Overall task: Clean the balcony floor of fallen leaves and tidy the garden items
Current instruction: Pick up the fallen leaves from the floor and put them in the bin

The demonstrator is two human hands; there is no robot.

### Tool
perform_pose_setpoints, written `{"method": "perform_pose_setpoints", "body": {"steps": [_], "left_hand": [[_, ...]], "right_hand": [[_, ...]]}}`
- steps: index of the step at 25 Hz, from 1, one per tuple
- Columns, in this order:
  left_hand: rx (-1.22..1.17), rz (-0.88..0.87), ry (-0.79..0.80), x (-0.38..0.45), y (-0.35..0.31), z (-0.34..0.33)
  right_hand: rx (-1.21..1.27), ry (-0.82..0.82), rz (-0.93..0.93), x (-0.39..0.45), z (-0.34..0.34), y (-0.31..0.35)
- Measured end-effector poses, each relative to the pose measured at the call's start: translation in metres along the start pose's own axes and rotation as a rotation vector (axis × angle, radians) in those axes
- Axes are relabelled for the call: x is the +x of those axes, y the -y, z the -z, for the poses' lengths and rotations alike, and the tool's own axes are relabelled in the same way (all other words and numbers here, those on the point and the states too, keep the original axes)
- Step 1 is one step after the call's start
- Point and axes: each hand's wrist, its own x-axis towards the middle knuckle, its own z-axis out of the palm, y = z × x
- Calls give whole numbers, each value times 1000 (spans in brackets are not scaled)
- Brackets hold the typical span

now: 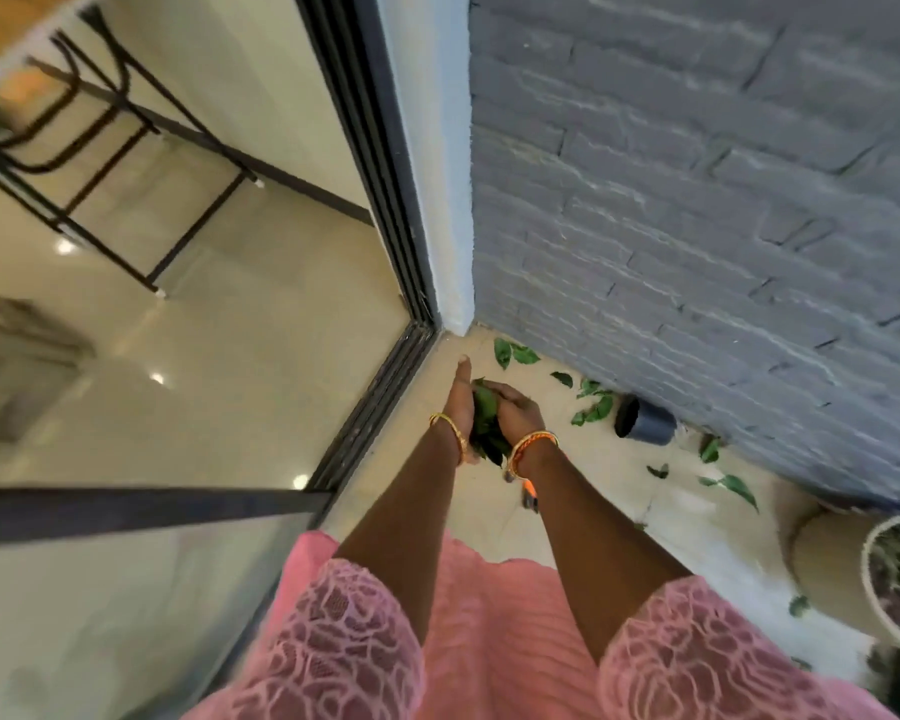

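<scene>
Your left hand [457, 407] and right hand [513, 407] are cupped together over the balcony floor [489, 511], pressing a bunch of green leaves [484, 415] between them: the left fingers lie straight along the bunch, the right fingers curl over its top. More loose leaves [593, 407] lie scattered on the floor to your right along the grey brick wall [697, 200], around a dark pot [645, 422] tipped on its side. A white planter [867, 574] stands at the far right edge.
</scene>
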Motion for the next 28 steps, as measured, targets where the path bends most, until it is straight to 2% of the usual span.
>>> {"method": "perform_pose_setpoints", "body": {"steps": [2,5,8,13,18,23,26,28], "left_hand": [[-159,-21,-15,-23,37,-11],[-407,-165,-90,-46,96,-11],[-546,-245,-217,-58,153,9],[-718,-261,-254,-110,238,60],[-995,-369,-320,-166,333,138],[-1251,-581,-565,-237,459,233],[-1420,-611,-719,-291,551,286],[-1570,-637,-753,-326,607,312]], "right_hand": [[-26,10,8,-27,19,-11],[-31,18,-49,-66,35,-38],[-108,46,-95,-100,38,-74],[-318,168,-125,-150,26,-150],[-615,378,-49,-232,-15,-221],[-828,616,18,-351,-67,-337],[-940,763,14,-433,-79,-416],[-962,850,-3,-487,-86,-463]]}}
